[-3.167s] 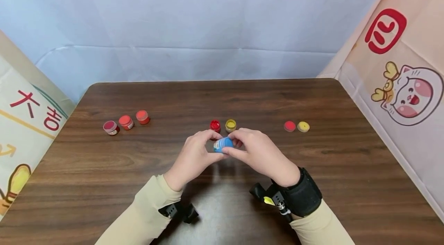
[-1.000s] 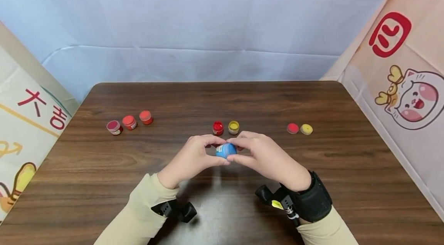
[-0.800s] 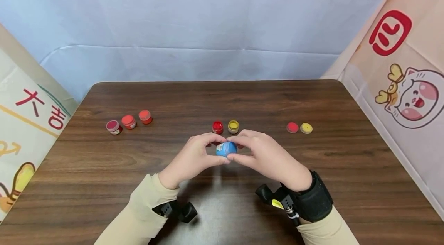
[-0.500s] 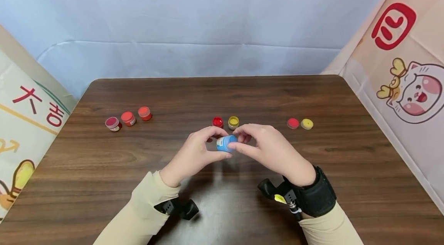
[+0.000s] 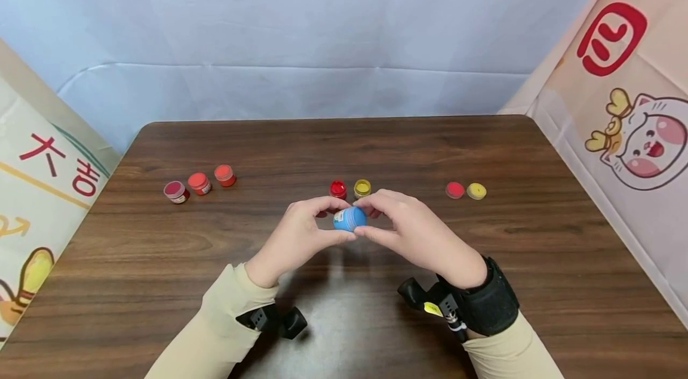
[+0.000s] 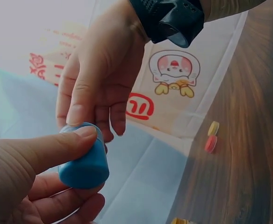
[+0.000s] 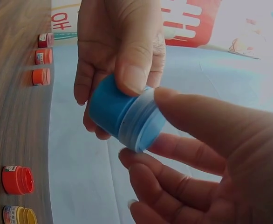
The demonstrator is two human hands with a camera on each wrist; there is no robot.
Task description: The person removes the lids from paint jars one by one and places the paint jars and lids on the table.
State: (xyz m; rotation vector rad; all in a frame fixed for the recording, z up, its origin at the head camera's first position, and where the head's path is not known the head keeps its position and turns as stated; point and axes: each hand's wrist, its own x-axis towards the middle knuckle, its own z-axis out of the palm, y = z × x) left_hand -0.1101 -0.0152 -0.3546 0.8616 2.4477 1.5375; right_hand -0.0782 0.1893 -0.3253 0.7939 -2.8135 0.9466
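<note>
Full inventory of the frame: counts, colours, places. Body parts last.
blue jar: 1, blue, held in both hands
open red jar: 1, red, mid-table beyond hands
open yellow jar: 1, yellow, right of the red one
lidded jars: 3, one dark red, two orange-red, table's left
red lid: 1, red, table's right
yellow lid: 1, yellow, beside red lid
table: 1, brown, under everything
backdrop: 1, pale blue-white, behind table
printed cloths: 2, pale with coloured prints, either side
wrist cameras: 2, black, on wrists
sleeves: 2, beige, forearms
left hand, right hand: 2, bare, on blue jar
</note>
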